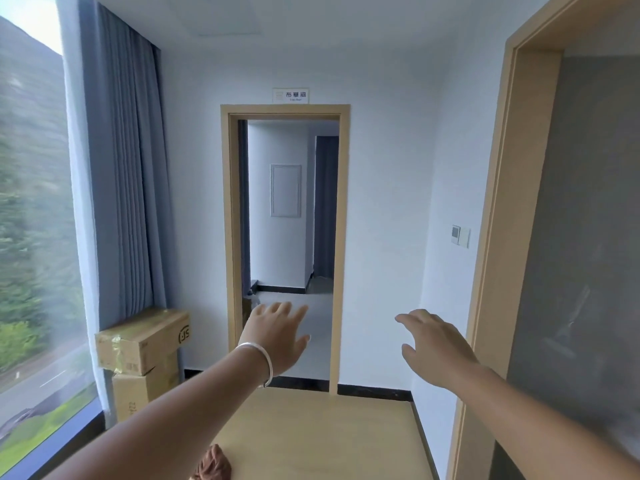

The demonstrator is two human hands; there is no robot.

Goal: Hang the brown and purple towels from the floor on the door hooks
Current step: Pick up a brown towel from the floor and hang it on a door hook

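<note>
Brown towel [214, 463] lies bunched on the wood floor [322, 434], at the bottom edge of view, just under the left forearm. Purple towel not seen. Both arms stretched forward, holding nothing: left hand [277, 336] fingers straight and spread, silver bangle [259, 362] on the wrist; right hand [434, 344] fingers loosely extended, palm down. Open floor runs ahead to a doorway [285, 237] with a wood frame, a sign [290, 95] above it. 2 cardboard boxes [142, 358] stacked at left beside the blue curtain [121, 174] and window. Wood-framed grey panel [581, 237] close on the right.
</note>
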